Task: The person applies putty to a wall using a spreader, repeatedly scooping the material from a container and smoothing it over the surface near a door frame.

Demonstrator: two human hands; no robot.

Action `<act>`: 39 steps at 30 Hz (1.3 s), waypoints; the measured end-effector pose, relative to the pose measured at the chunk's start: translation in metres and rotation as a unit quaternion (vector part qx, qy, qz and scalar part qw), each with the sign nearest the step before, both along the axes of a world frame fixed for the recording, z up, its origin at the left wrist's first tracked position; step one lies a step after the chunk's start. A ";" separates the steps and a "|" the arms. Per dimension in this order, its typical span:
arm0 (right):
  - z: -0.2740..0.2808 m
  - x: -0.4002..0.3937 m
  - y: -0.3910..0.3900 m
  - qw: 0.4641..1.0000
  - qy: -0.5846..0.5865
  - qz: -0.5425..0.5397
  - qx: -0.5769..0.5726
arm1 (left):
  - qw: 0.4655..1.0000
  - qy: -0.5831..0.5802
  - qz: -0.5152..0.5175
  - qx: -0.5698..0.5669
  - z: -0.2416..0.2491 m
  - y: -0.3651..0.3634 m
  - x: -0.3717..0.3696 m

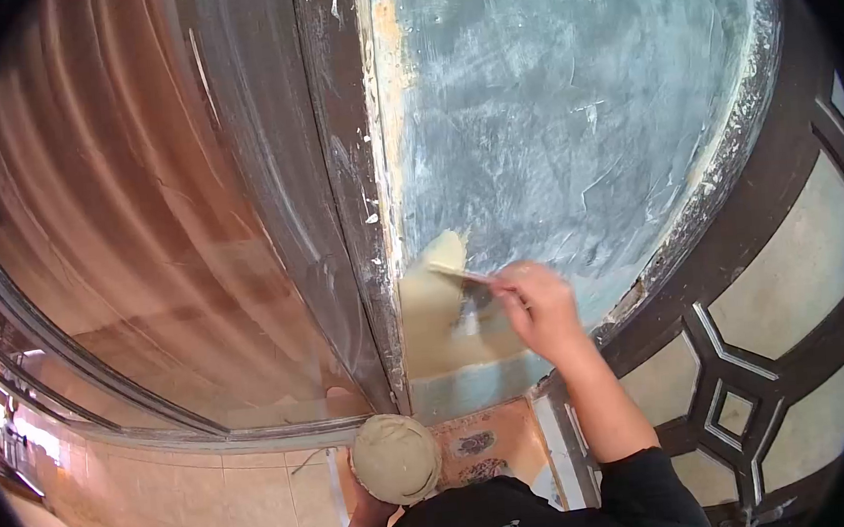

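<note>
My right hand (541,304) is closed around the handle of a paintbrush (460,272); the hand is slightly blurred. The brush's pale head touches the blue-grey wall panel (548,105) near its lower left. Around it spreads a patch of fresh beige paint (437,332), with an uneven upper edge. Low in the view, close to my body, my left hand (369,502) holds a round tub of beige paint (394,456) from its left side. Most of that hand's fingers are hidden by the tub.
A dark, paint-spotted frame (340,171) borders the panel on the left, beside glass with a brown curtain (119,188) behind it. On the right stands a dark panelled door (743,308). Below are floor tiles (252,490) and a stained mat-like surface (481,442).
</note>
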State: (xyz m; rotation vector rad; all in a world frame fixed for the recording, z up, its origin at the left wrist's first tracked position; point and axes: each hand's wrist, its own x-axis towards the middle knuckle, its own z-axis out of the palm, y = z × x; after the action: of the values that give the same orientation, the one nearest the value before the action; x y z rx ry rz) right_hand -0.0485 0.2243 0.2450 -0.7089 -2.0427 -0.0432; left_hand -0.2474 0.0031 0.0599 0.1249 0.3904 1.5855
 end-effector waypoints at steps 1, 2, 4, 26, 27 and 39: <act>0.003 0.002 -0.004 1.000 0.000 -0.001 -0.001 | 1.000 0.001 -0.002 0.005 0.002 0.000 0.001; 0.005 0.003 -0.008 1.000 0.005 0.005 -0.027 | 1.000 0.002 -0.003 0.011 0.002 -0.001 0.002; -0.012 0.003 -0.012 0.997 -0.023 0.040 -0.063 | 0.991 0.129 0.017 0.023 -0.003 -0.001 0.002; -0.037 0.013 -0.019 0.947 0.101 -0.003 -0.306 | 0.895 0.438 0.074 0.042 -0.062 -0.012 -0.012; -0.057 0.012 -0.019 0.946 0.102 -0.004 -0.306 | 0.895 0.439 0.073 0.041 -0.056 -0.012 -0.012; -0.272 0.025 -0.057 0.807 -0.020 0.105 -0.581 | 0.817 0.556 0.129 0.086 -0.081 -0.023 -0.022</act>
State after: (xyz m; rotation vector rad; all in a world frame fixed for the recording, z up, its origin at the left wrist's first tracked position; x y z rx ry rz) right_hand -0.0238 0.1678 -0.0267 -1.1722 -2.0242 1.4396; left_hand -0.2691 -0.0202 -0.0209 1.2208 1.2038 1.6701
